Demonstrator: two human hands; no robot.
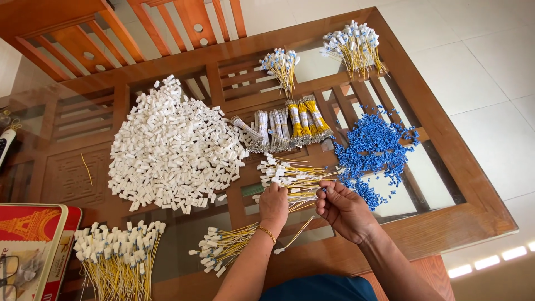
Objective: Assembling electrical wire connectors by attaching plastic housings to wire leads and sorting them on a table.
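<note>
The person sits at a glass-topped wooden table (446,184), both hands low at its near edge; the left hand (274,203) is curled shut, knuckles up, on a thin yellow wire with a white end piece (294,234) that slants down toward the table edge; the right hand (344,209) is half closed, fingertips pinched together at the wire's upper end, though whether a small piece sits between them cannot be told. Just beyond the hands lies a loose fan of yellow wires with white caps (290,174); right of it spreads a scatter of small blue plastic clips (374,149), near the right hand; left of it a broad heap of small white plastic blocks (170,147). A finished-looking bunch of capped yellow wires (223,248) lies by the left wrist; a larger bundle (120,251) rests at the near left beside a red tin (33,245).

The step in hand seems to be fitting an end piece onto one wire; the next move likely calls for steady alignment and a firm push, then laying the wire with its bunch.
</note>
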